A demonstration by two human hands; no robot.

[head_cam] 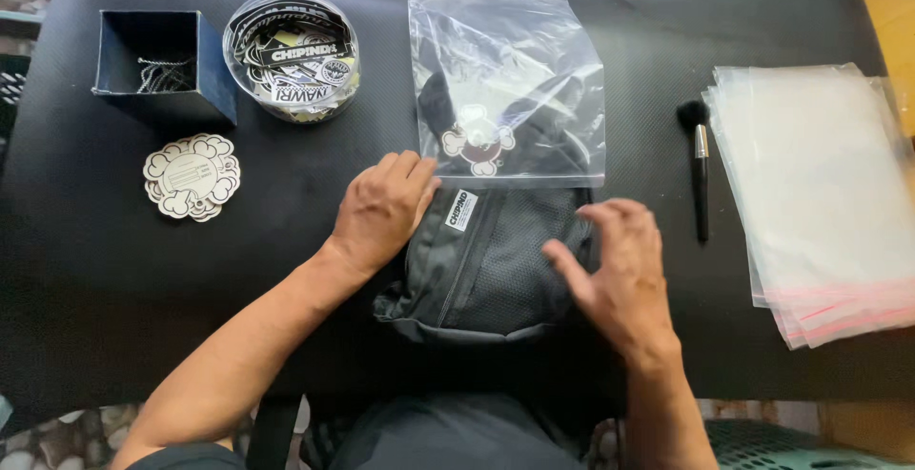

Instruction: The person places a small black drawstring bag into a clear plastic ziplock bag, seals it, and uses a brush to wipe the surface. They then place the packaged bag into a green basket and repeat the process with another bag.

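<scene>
Two hands, left hand (381, 211), right hand (618, 265), on one grey pouch (481, 270), one clear bag (505, 79)

A black table mat (114, 279) is being seen spread under everything. At ten o'clock, an open dark blue box (164, 65) is being shown, with a thin chain lying inside. Just beside it, toward eleven o'clock, a round clear tub (292, 55) is standing, filled with black-and-white stickers. Below the box, at nine o'clock, a small stack of flower-shaped cards (192, 176) is lying flat. At three o'clock, a black brush (698, 160) is lying lengthwise, and just beyond it a pile of clear bags with red strips (824, 194) is being kept.
</scene>
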